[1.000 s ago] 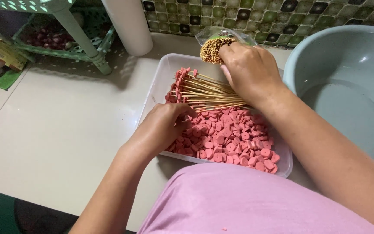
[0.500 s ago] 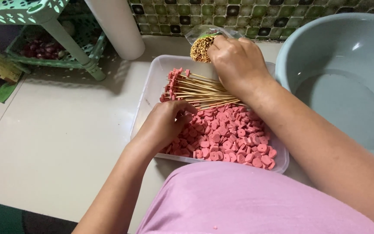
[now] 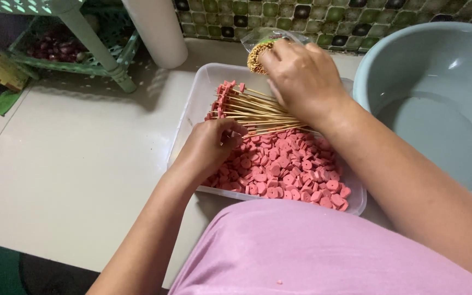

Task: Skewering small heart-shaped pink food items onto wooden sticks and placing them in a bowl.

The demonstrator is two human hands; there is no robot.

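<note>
A clear plastic tray (image 3: 192, 106) on the pale floor holds a heap of pink sausage slices (image 3: 290, 169). Several bamboo skewers (image 3: 260, 112) with slices on their tips lie across the tray's far half. My left hand (image 3: 211, 147) rests in the slices at the tray's left side, fingers curled on a slice. My right hand (image 3: 304, 76) reaches over the tray's far edge, fingers at a bundle of skewers (image 3: 258, 54) standing end-up in a clear bag.
A large grey-green basin (image 3: 438, 109) stands right of the tray. A white post (image 3: 157, 30) and a green plastic rack (image 3: 77, 49) with dark onions stand at the far left. A green tiled wall (image 3: 329, 16) runs behind.
The view shifted slightly; both hands stay in place, the left still among the slices, the right still at the skewer bundle.
</note>
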